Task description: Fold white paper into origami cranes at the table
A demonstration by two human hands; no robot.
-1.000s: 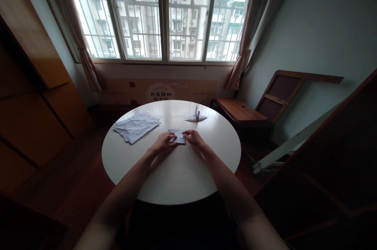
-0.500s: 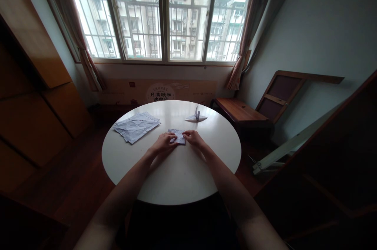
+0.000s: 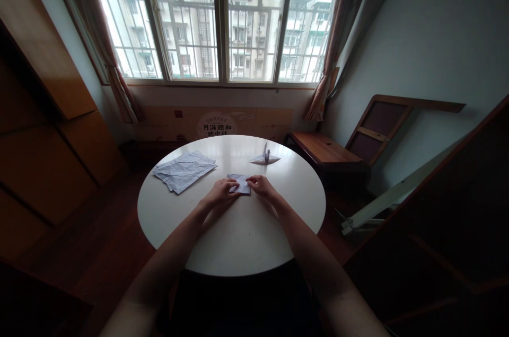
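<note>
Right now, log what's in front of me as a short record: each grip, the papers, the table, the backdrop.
Left grip: on the left part of a small, square, pale bluish folded paper
Right grip: at the folded paper's right edge
Loose papers: overlapping, creased, pale bluish sheets, left of the hands
Finished shape: grey-white folded paper bird, beyond the right grip, untouched
Surface: round white glossy table
Backdrop: wide multi-pane window with metal bars outside
Grip pressure: cannot tell
</note>
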